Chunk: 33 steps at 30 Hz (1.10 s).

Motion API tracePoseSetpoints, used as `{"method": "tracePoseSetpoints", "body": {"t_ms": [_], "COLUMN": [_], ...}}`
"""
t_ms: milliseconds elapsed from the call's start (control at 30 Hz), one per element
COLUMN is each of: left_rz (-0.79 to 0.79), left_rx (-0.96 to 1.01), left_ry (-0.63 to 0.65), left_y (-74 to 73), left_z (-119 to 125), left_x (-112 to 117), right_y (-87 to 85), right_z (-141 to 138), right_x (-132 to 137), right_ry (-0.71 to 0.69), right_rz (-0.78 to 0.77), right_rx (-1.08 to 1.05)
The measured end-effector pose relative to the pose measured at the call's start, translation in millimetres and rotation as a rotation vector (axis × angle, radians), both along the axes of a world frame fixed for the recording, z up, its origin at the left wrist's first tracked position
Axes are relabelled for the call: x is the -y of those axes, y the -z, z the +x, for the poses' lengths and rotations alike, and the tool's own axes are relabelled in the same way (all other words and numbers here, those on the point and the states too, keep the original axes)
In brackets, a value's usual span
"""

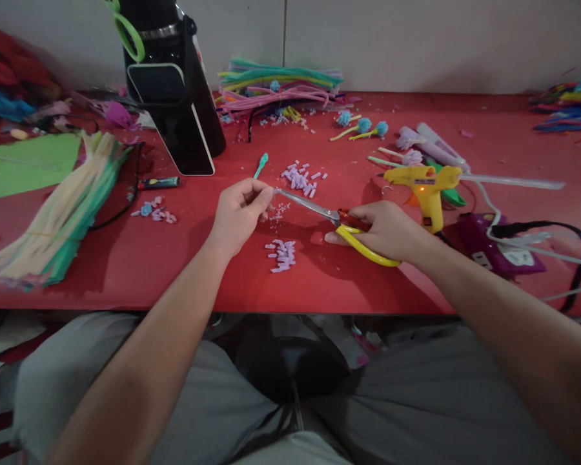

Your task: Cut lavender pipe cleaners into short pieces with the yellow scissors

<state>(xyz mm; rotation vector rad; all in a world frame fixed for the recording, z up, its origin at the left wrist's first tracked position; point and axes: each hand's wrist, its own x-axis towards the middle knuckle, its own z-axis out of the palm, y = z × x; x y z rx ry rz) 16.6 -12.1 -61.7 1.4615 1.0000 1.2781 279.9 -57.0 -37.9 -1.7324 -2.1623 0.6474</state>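
My left hand (pixel 244 210) is closed in a pinch, and a small lilac pipe cleaner piece, mostly hidden, shows at its fingertips. My right hand (pixel 387 229) grips scissors (pixel 312 205) with one red and one yellow handle; their blade tips meet the left fingertips. Fine lilac clippings (pixel 279 213) are scattered beneath the blades. One pile of short lilac pieces (pixel 297 177) lies beyond the scissors, and another pile of lilac pieces (pixel 283 255) lies nearer the table edge. A teal-tipped stem (pixel 261 166) lies just behind my left hand.
A black bottle (pixel 208 97) with a phone (pixel 181 139) against it stands back left. Pipe cleaner bundles lie at left (pixel 62 213) and back (pixel 281 84). A yellow glue gun (pixel 428 190) and a purple power strip (pixel 494 245) are at right. A lighter (pixel 159 183) lies left.
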Motion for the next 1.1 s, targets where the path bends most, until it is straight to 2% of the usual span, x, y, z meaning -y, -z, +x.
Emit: {"method": "tracePoseSetpoints", "body": {"t_ms": [533,733,1100], "left_rz": [-0.002,0.006,0.042], "left_rx": [-0.005,-0.011,0.008], "left_ry": [-0.003,-0.014,0.006], "left_y": [0.6,1.5,2.5], "left_z": [0.1,-0.6,-1.0], "left_x": [0.0,-0.6,-2.1], "right_y": [-0.8,-1.9,-2.0], "right_z": [-2.5,-0.8,-0.2], "right_x": [0.3,2.4,1.0], "right_ry": [0.038,0.049,0.024], "right_rz": [0.029,-0.026,-0.032], "right_rx": [0.006,-0.060,0.000]}}
